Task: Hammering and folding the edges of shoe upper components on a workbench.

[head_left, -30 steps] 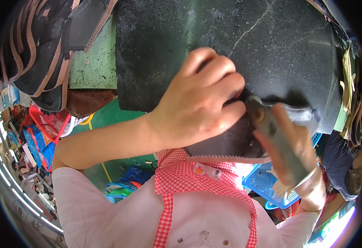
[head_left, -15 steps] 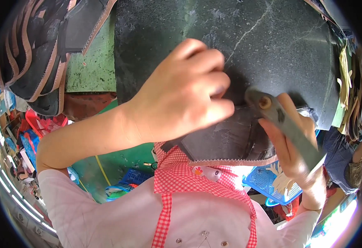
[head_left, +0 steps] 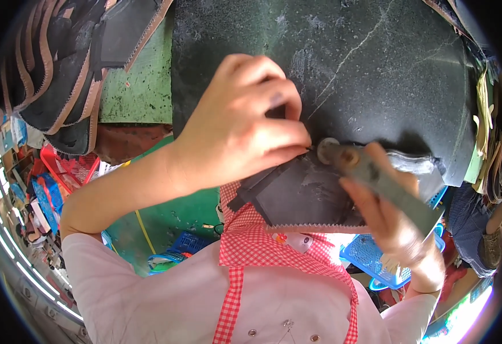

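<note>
A black leather-like piece [head_left: 311,198] with a zigzag-cut brown edge lies over the near edge of the dark work slab [head_left: 354,74], partly hanging toward my apron. My left hand [head_left: 257,114] is closed, thumb and fingertips pinched at the far edge of this piece. In my right hand [head_left: 386,206] is a hammer [head_left: 388,186], gripped just below its grey metal head. The hammer's round face is close to my left fingertips, above the piece's far edge. Whether it touches the piece I cannot tell. A whitish folded part [head_left: 411,162] shows behind my right hand.
Similar black pieces with zigzag brown edges [head_left: 70,86] are piled at the far left on a green board [head_left: 133,97]. Pale and brown strips [head_left: 483,132] hang at the right. Below are a blue basket [head_left: 371,255], a red basket [head_left: 70,166] and a green floor [head_left: 165,221].
My left hand has moved slightly left, its fingertips now at the piece's far edge. The hammer has shifted left and a little down, its round face nearer my left fingers.
</note>
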`<state>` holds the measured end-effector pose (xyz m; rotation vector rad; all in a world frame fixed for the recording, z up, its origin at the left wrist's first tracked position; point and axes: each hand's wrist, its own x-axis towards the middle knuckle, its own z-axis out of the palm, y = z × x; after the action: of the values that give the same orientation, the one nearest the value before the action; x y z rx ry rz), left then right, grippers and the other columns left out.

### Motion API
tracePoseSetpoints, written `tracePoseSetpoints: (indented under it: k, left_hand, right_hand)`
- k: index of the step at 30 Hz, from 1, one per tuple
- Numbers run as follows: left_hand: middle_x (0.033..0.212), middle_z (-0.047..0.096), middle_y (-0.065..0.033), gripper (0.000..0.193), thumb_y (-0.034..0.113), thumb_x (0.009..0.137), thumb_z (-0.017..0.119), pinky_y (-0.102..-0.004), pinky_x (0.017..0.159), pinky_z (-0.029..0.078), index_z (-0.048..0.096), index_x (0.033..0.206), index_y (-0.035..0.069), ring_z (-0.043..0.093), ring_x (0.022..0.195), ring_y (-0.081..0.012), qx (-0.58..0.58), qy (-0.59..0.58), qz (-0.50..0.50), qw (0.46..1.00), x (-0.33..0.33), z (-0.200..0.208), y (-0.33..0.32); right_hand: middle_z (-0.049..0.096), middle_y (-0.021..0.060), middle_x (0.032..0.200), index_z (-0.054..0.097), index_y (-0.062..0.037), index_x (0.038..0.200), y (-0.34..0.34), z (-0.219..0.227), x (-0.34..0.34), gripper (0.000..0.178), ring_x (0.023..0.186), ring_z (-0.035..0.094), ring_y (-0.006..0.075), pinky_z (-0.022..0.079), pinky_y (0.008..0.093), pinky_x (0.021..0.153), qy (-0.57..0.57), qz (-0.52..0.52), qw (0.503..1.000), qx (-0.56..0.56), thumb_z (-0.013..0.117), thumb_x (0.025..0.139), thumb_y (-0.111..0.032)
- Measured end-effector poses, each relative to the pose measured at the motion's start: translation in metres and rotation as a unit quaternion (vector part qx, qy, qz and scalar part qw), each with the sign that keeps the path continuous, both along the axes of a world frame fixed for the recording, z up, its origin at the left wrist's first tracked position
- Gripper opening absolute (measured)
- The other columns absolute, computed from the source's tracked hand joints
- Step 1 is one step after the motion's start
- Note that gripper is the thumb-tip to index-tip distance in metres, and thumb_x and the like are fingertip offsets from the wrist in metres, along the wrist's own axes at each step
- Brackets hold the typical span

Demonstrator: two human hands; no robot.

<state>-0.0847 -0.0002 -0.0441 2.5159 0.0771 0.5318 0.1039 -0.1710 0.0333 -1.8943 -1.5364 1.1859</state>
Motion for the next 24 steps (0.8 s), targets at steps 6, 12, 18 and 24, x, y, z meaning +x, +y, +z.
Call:
tracePoseSetpoints:
  k: [6,12,18,24]
  left_hand:
    - [0.098,0.064,0.0023,0.021,0.025,0.066,0.083,-0.0469,0.092,0.046,0.074,0.084,0.019,0.060,0.098,-0.0246,0.059,0.009,0.029,0.998,-0.010,0.002,-0.010]
    - [0.110,0.066,0.0005,0.027,0.020,0.063,0.094,-0.0417,0.090,0.042,0.081,0.087,0.021,0.055,0.100,-0.0238,-0.051,0.037,0.116,0.991,-0.023,-0.002,-0.022]
    - [0.099,0.068,0.0063,0.022,0.017,0.066,0.092,-0.0404,0.088,0.041,0.078,0.083,0.019,0.056,0.097,-0.0219,-0.081,0.042,0.159,0.983,-0.024,-0.006,-0.034]
    - [0.096,0.068,0.0086,0.026,0.018,0.067,0.092,-0.0415,0.088,0.040,0.078,0.089,0.020,0.059,0.095,-0.0206,0.003,0.025,0.141,0.990,-0.025,-0.004,-0.039]
  right_hand:
    - [0.066,0.0215,0.083,0.059,0.0049,0.116,-0.006,-0.004,-0.009,0.020,0.069,0.073,0.0295,0.050,0.0366,0.059,-0.030,0.038,0.998,-0.051,0.068,0.100,-0.003]
    - [0.072,0.0215,0.089,0.059,0.0115,0.125,-0.015,-0.014,-0.008,0.030,0.065,0.069,0.0275,0.050,0.0348,0.058,-0.013,0.021,0.999,0.049,0.069,0.100,-0.002]
    - [0.069,0.0193,0.085,0.060,0.0099,0.124,-0.016,-0.011,-0.006,0.027,0.066,0.066,0.0196,0.048,0.0350,0.057,0.025,-0.009,0.998,0.052,0.066,0.101,-0.001]
    - [0.067,0.0154,0.078,0.058,0.0105,0.127,-0.014,-0.016,-0.004,0.031,0.062,0.062,0.0181,0.046,0.0339,0.056,-0.077,0.052,0.988,0.127,0.067,0.100,-0.002]
